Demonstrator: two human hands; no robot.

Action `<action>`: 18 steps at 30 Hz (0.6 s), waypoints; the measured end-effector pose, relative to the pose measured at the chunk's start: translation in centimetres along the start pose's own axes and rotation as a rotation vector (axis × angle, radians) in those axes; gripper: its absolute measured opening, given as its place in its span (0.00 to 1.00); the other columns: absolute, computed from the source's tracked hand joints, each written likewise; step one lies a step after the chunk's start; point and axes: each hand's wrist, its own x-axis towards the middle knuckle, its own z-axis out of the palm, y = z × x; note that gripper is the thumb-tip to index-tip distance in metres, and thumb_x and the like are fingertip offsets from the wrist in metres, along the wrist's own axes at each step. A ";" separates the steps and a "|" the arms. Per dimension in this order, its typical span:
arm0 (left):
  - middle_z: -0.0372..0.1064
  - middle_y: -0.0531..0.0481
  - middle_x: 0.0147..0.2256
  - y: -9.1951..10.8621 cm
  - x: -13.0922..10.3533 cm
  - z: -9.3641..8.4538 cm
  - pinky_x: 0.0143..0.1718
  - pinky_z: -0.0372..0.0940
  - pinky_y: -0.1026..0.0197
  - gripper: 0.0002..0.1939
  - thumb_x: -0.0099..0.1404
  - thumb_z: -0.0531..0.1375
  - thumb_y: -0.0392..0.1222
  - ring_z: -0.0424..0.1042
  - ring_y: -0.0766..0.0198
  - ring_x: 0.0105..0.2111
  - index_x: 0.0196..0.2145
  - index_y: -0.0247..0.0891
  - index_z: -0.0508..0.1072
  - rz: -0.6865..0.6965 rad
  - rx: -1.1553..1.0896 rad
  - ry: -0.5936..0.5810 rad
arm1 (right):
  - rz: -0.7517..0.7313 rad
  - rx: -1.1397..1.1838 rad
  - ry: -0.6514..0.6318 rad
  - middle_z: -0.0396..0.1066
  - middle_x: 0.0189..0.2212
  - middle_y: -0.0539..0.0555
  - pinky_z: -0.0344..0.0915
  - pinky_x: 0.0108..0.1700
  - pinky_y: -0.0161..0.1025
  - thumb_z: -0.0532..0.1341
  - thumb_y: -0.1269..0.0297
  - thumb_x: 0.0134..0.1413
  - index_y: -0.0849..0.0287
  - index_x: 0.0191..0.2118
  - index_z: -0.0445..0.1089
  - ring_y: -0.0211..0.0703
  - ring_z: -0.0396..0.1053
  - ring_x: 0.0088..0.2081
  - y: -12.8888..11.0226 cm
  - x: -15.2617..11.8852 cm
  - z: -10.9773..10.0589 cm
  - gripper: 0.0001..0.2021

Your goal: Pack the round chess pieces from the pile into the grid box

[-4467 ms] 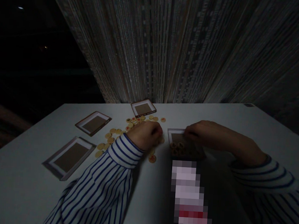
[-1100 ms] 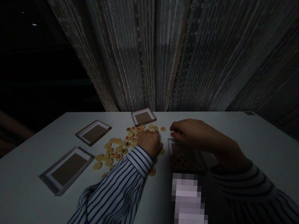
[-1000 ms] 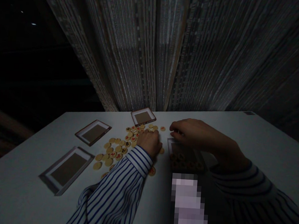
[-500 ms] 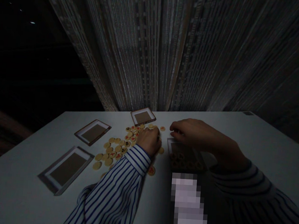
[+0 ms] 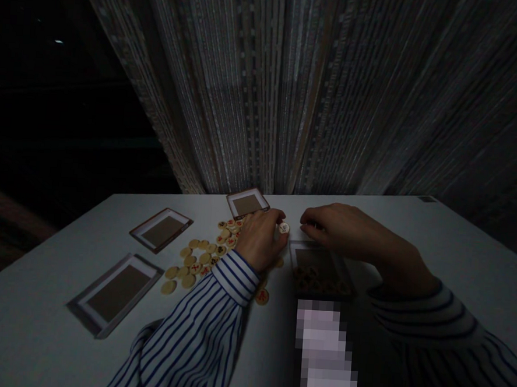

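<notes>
Between its thumb and fingers, my left hand holds a round game piece with a dark character on its face. Under and left of that hand lies a loose spread of round wooden pieces, some blank side up, some with red or dark characters. My right hand hovers beyond a shallow tray, its thumb and fingertips curved toward each other with a small gap and nothing visible between them. Several pieces sit along the near side of this tray. One red-marked piece lies apart, near my left sleeve.
Three more framed trays rest on the white table: one at the back, one at the left and one nearer. A striped curtain hangs behind the table. A pixelated patch covers the near middle.
My left hand has risen slightly from the pieces and turned, and a piece now shows in its fingertips. My right hand has shifted a little to the right.
</notes>
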 end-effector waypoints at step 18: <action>0.70 0.46 0.37 1.0 -0.4 -1.0 0.40 0.60 0.54 0.14 0.58 0.59 0.39 0.67 0.57 0.39 0.42 0.36 0.65 0.121 -0.106 0.206 | 0.016 0.381 0.153 0.75 0.31 0.53 0.62 0.34 0.36 0.54 0.60 0.53 0.59 0.38 0.74 0.42 0.71 0.33 -0.1 0.1 0.0 0.13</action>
